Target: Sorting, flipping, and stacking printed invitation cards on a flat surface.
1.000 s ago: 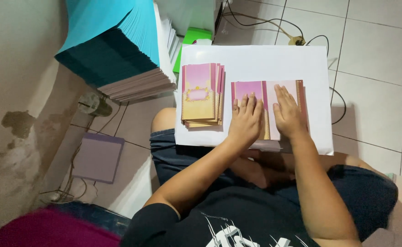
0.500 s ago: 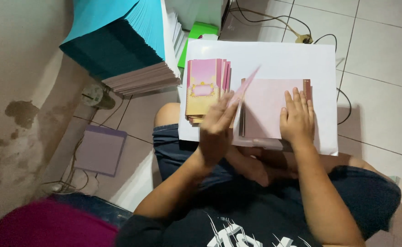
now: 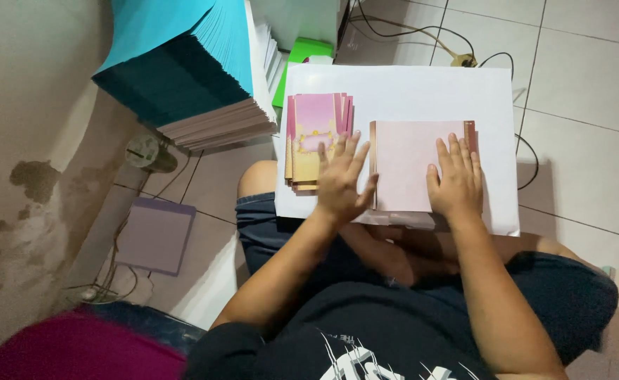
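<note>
- Pink cards [image 3: 418, 165]: stack near white board's [image 3: 408, 88] right edge, under flat right hand [image 3: 456, 184], fingers spread, grasping nothing.
- Left hand [image 3: 342, 184]: open, fingers released on printed pile [image 3: 314, 141]; a card-stacking step, judged; next calls for squaring edges.

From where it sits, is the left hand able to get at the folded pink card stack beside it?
Probably yes: the left hand already lies flat across that stack's lower edge on the white board, with nothing over it.

White tiled floor [image 3: 577, 63], stained beige wall [image 3: 35, 141] left, cables [image 3: 401, 28] across tiles.
</note>
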